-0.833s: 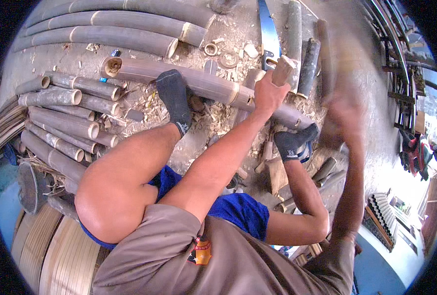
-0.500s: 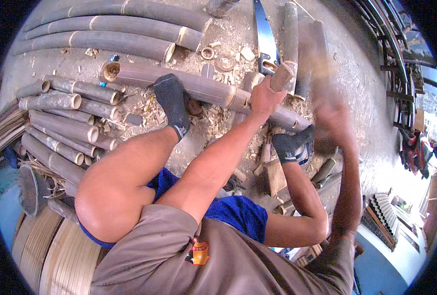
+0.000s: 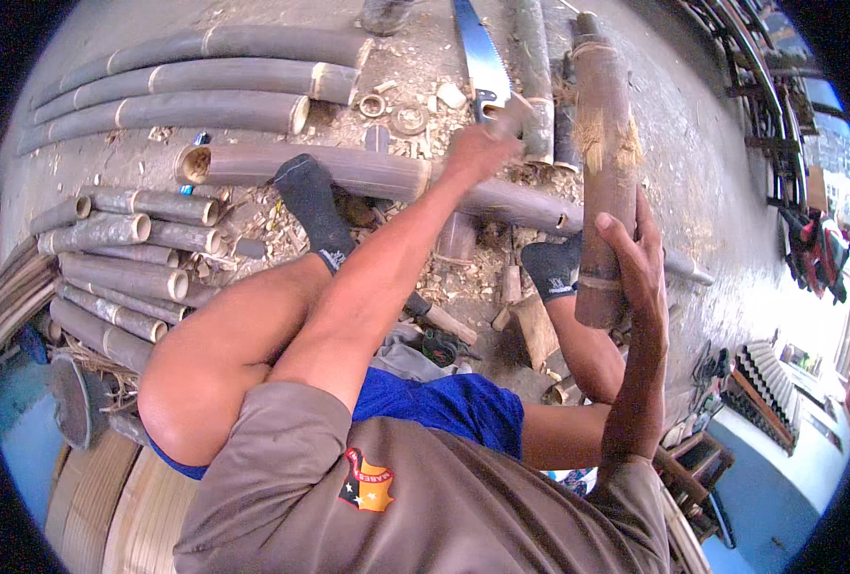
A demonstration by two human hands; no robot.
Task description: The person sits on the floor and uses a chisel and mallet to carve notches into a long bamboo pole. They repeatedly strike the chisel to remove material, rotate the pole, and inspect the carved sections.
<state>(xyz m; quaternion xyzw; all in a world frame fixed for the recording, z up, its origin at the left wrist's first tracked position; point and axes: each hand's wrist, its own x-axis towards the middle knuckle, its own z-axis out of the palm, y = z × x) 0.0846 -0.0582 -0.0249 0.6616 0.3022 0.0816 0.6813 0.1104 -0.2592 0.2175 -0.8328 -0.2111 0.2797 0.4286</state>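
My left hand (image 3: 482, 153) is closed round a wooden-handled chisel (image 3: 513, 113), blurred by motion; its blade is hidden. It is over a long bamboo pole (image 3: 358, 174) lying crosswise, with a small cut hole near the right end. My right hand (image 3: 638, 249) grips a short, thick bamboo club (image 3: 605, 182), raised upright to the right of the pole. The club's middle is frayed and pale. My feet in dark socks, the left foot (image 3: 312, 196) and the right foot (image 3: 551, 268), are against or beside the pole.
A handsaw (image 3: 480, 57) lies beyond the pole amid wood chips. Three long bamboo poles (image 3: 196, 77) rest at far left, and cut bamboo pieces (image 3: 124, 263) are stacked at left. A wooden block (image 3: 532, 330) is near my right foot. Dark racks (image 3: 774, 115) stand along the right.
My right hand has brought the bamboo club, blurred before, into plain view, upright. My left hand with the chisel has shifted slightly left and up in the picture; the whole view has moved too.
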